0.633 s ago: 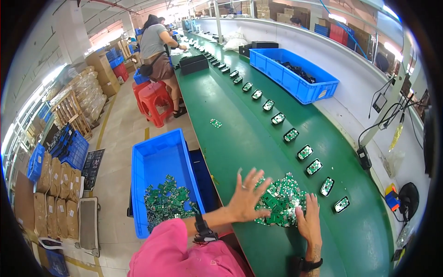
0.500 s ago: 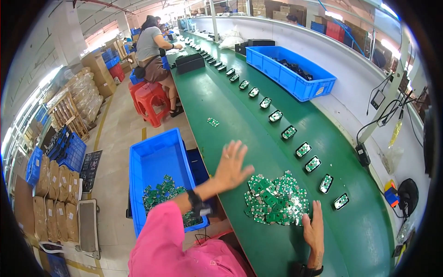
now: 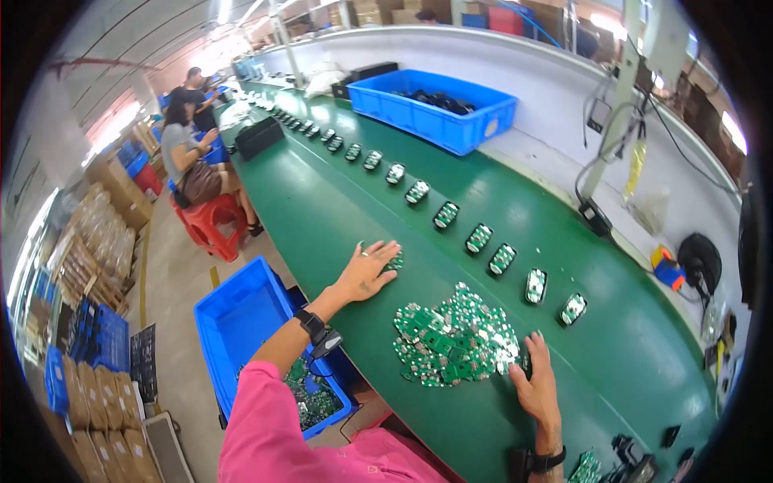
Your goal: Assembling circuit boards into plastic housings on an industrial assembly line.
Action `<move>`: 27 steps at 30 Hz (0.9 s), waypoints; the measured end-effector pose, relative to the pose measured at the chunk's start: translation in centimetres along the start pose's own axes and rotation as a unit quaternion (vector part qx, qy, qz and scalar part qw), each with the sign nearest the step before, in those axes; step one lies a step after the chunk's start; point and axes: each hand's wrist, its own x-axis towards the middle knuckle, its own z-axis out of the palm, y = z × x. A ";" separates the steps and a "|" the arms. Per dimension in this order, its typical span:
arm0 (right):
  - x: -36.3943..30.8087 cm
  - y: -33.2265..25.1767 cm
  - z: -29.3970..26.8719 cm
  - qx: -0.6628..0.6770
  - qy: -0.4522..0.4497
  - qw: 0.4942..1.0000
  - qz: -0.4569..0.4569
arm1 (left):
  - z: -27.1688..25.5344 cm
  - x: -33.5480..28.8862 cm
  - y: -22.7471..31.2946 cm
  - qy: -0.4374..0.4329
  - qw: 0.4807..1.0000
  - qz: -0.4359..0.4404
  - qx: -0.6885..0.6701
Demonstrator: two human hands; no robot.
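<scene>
A heap of small green circuit boards lies on the green bench in front of me. My left hand lies palm down to the upper left of it, fingers stretched, partly covering a loose circuit board. On the heap's right side my right hand rests on edge with fingers straight and thumb apart, its thumb close to the outermost boards. Beyond the heap, a row of black casings with boards inside, such as this casing, curves away up the bench.
A blue bin with more boards stands left of the bench. Another blue bin holds black parts at the far side. Two people sit at the far left, near a red stool. Black parts and boards lie at lower right.
My left hand has come down from above the bench onto the loose board. My right hand stays beside the heap. The view has turned to the right, and a second seated person shows more fully.
</scene>
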 end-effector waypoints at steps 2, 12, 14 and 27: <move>0.1 -0.3 -0.1 0.002 0.002 1.000 -0.013 | -0.2 1.0 2.2 0.000 0.998 0.022 -0.054; -0.4 0.5 0.0 0.058 0.038 0.998 -0.011 | 1.4 4.3 1.6 0.119 0.947 -0.081 -0.288; -0.5 0.8 -0.1 0.085 0.050 0.995 -0.010 | 1.6 4.5 2.4 0.112 0.958 -0.088 -0.247; -0.5 1.0 0.6 0.051 0.096 0.994 -0.031 | 1.8 5.8 3.1 0.076 0.976 -0.095 -0.179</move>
